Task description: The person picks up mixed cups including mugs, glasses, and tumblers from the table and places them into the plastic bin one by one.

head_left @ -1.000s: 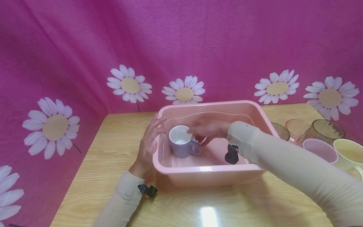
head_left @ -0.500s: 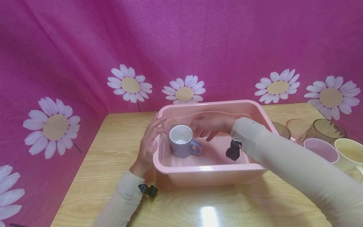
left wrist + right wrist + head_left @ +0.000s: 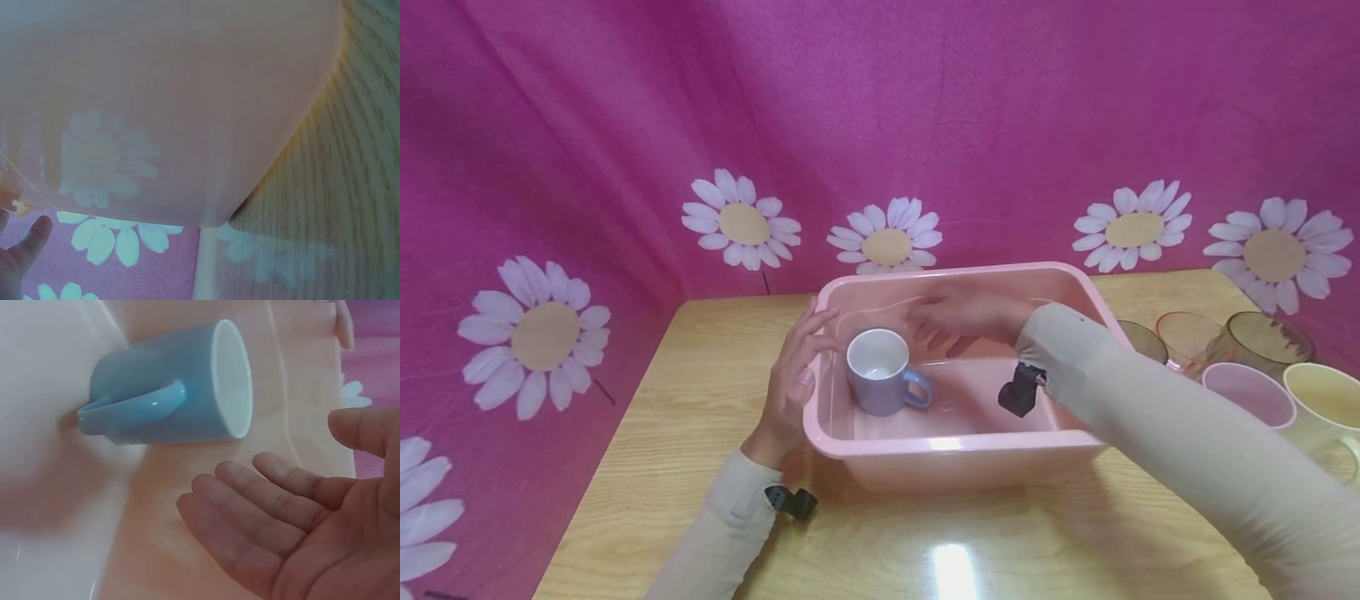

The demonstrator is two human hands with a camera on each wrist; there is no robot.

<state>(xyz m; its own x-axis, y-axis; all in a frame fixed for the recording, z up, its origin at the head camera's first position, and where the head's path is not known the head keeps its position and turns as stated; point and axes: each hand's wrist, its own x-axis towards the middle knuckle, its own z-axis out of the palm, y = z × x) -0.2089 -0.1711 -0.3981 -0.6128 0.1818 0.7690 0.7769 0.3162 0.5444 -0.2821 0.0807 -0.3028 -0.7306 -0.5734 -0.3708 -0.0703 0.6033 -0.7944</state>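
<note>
A blue-grey mug (image 3: 880, 392) with a white inside stands upright at the left end of a pink plastic basin (image 3: 970, 446), its handle toward the right. My right hand (image 3: 966, 317) is inside the basin, just right of the mug and apart from it. In the right wrist view its fingers (image 3: 244, 531) are extended beside the mug (image 3: 162, 387), palm showing, holding nothing. My left hand (image 3: 793, 379) rests on the basin's left rim with its fingers spread over the edge. Part of that hand (image 3: 25, 250) shows in the left wrist view beside the basin's outer wall (image 3: 187, 125).
Right of the basin, partly behind my right sleeve, stand a lilac cup (image 3: 1251, 396), a pale yellow mug (image 3: 1326, 400), a pinkish glass (image 3: 1191, 337) and brownish glasses (image 3: 1270, 337). A magenta cloth (image 3: 1000, 125) with daisies hangs behind the wooden table (image 3: 700, 375).
My right hand has let go of the mug and drawn back slightly to the right and away from it. The mug and my left hand stay in place.
</note>
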